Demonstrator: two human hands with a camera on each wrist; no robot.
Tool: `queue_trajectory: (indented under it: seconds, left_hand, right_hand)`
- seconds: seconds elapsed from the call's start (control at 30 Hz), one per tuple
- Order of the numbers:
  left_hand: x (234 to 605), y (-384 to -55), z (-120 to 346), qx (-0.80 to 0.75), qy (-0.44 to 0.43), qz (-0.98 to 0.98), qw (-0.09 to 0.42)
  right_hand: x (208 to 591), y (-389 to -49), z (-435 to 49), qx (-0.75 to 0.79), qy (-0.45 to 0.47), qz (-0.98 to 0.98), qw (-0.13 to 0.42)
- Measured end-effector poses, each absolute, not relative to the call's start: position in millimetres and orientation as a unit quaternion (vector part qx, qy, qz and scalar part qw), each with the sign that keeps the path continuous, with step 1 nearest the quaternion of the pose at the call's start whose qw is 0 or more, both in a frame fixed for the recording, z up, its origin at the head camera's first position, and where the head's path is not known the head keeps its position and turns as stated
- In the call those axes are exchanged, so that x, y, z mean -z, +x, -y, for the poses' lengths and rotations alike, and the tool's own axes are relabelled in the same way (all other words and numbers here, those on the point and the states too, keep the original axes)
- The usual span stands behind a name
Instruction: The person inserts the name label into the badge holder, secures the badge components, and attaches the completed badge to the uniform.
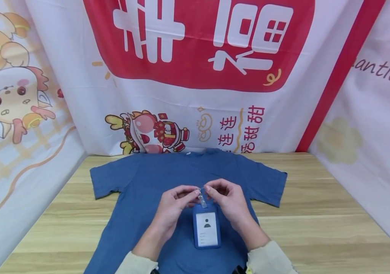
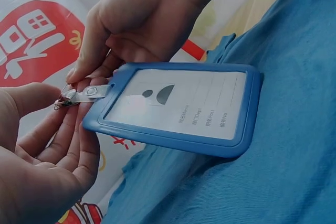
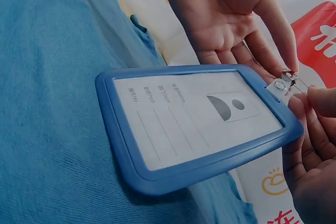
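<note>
A blue badge holder (image 1: pixel 206 246) with a white ID card (image 2: pixel 202 103) in its window hangs by its strap clip over a blue T-shirt (image 1: pixel 154 179). My left hand (image 1: pixel 172 205) pinches the metal clip (image 2: pixel 68 97) at the end of the clear snap strap (image 3: pixel 278 88) between thumb and fingertips. From the other side, my right hand (image 1: pixel 229 198) pinches a thin metal pin (image 3: pixel 301 84) that sticks out from that clip. Both thumbs lie close together there. The holder's lower end tilts toward the shirt, and its upper end is nearest my fingers.
The T-shirt lies spread on a wood-grain table (image 1: pixel 325 213), collar toward the back and both sleeves out. A printed white and red cloth (image 1: pixel 195 83) hangs behind it, with printed cloth walls (image 1: pixel 359 114) on both sides.
</note>
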State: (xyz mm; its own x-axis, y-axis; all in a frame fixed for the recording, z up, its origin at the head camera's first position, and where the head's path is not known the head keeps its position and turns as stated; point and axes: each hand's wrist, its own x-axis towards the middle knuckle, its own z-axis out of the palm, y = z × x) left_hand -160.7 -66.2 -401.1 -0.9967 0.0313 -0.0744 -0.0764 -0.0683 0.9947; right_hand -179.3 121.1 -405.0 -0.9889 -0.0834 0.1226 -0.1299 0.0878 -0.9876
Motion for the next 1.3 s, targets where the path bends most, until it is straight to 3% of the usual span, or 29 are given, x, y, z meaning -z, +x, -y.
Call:
queue_trajectory:
  seconds: [0.67, 1.03, 1.3]
  left_hand:
    - [402.7, -161.5, 65.1, -0.742, -0.032, -0.667, 0.063]
    - [403.5, -159.6, 64.2, -0.735, -0.017, -0.678, 0.007]
    - [402.5, -158.6, 61.5, -0.721, -0.017, -0.692, -0.013]
  right_hand:
    - [404.9, -180.0, -119.6, -0.697, 0.069, 0.713, -0.007]
    - [403.8, -181.1, -120.3, -0.698, 0.082, 0.711, -0.013]
    - [402.6, -178.7, -120.8, -0.663, 0.083, 0.744, 0.013]
